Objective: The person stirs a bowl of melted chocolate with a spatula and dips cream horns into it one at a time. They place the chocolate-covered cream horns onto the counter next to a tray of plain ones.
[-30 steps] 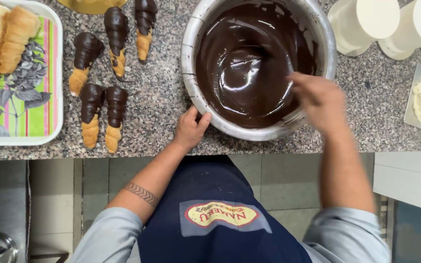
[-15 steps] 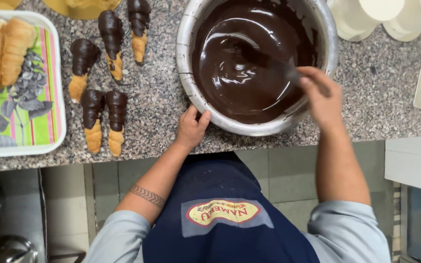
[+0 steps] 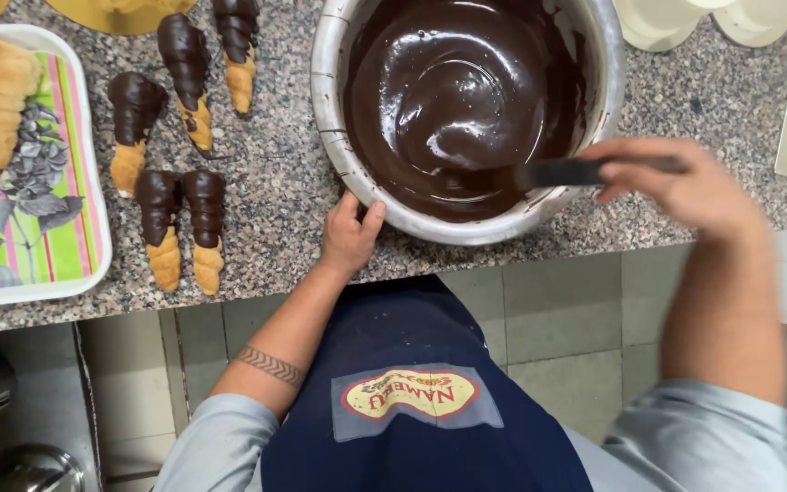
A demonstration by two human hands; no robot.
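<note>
- The left hand [image 3: 350,235] sits at centre frame, fingers together and pointing up, thumb spread to the right — palm pressed flat.
- Its forearm runs down and left to a pale sleeve at the lower left; a dark band is tattooed near the elbow.
- The right hand [image 3: 685,187] is at right of centre, blurred, fingers curled closed in a grip.
- Its forearm drops almost straight down — into a pale sleeve at the lower right.
</note>
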